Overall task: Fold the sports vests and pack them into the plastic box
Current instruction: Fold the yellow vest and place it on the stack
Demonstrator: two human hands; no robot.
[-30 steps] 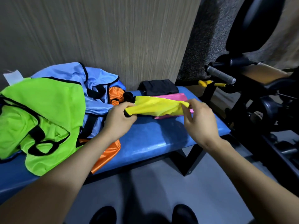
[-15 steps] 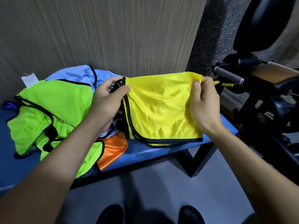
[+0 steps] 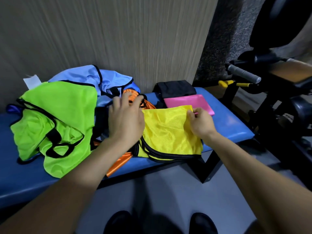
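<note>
A folded yellow vest (image 3: 170, 132) with black trim lies on the blue bench (image 3: 228, 125). My right hand (image 3: 200, 122) pinches its upper right corner. My left hand (image 3: 126, 120) hovers at the vest's left edge with fingers spread, over an orange vest (image 3: 118, 164). A green vest (image 3: 55, 122) and a light blue vest (image 3: 109, 78) lie in a heap to the left. Folded pink (image 3: 189, 103) and black (image 3: 175, 88) vests lie at the bench's far right. No plastic box is visible.
A wood-grain wall (image 3: 118, 39) stands right behind the bench. Black gym equipment with a grey handle (image 3: 243, 75) crowds the right side. My shoes (image 3: 202, 223) are on the grey floor below the bench edge.
The yellow vest came down from being held up by both hands and now lies flat on the bench. My left hand let go of it and opened.
</note>
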